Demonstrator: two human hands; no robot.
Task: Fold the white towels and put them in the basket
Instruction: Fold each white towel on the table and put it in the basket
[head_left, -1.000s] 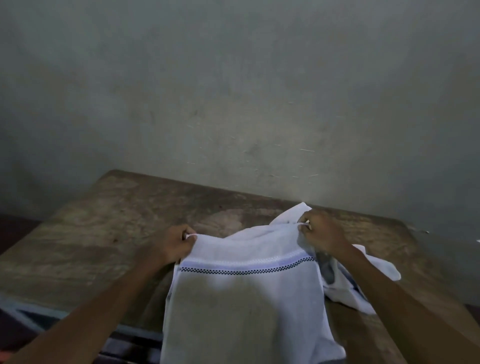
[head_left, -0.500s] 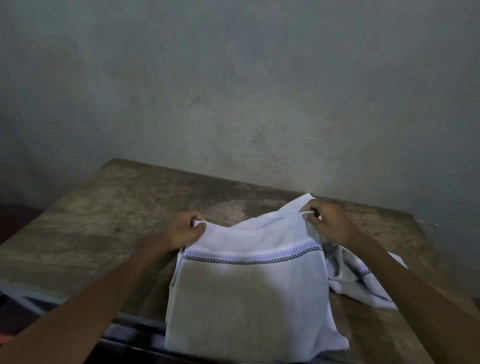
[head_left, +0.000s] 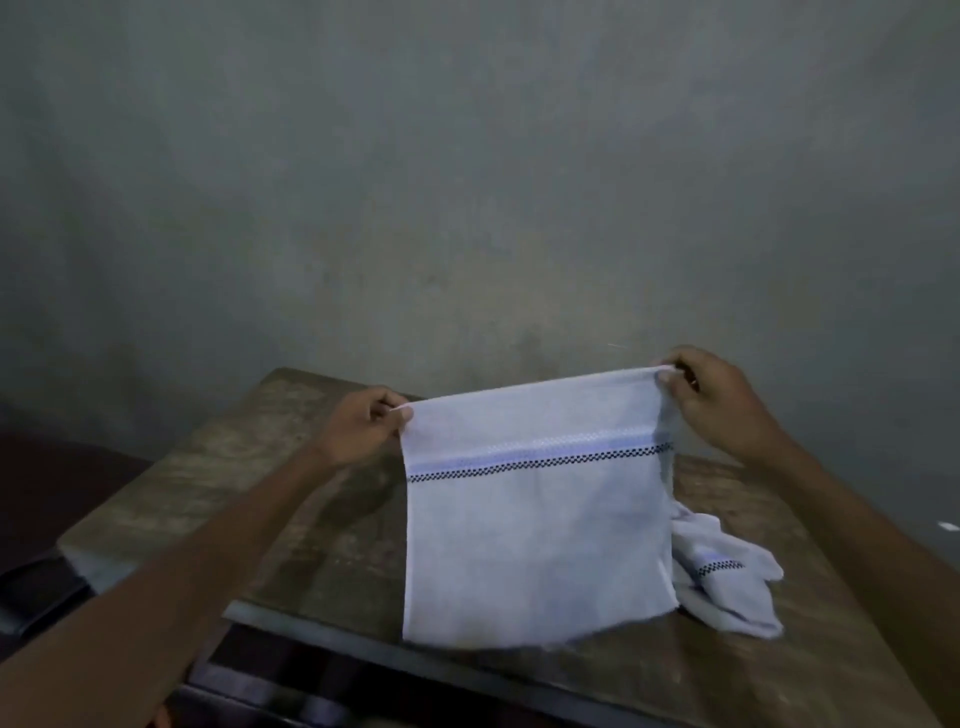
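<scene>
Fingers of your left hand (head_left: 363, 426) pinch one top corner of the white towel (head_left: 535, 525), and your right hand (head_left: 722, 405) pinches the other. The cloth hangs taut between them above the wooden table (head_left: 249, 499), its lower edge near the front rim. A second towel (head_left: 727, 577) lies crumpled on the table just beside it, on your right. No basket is in view.

The risk, as I judge it, lies in the fold. You hold the towel by small pinches at the very corners, so one corner could slip and leave the halves uneven. As you lower it, the hanging hem could also drag over the crumpled towel or drop off the table's front edge.
</scene>
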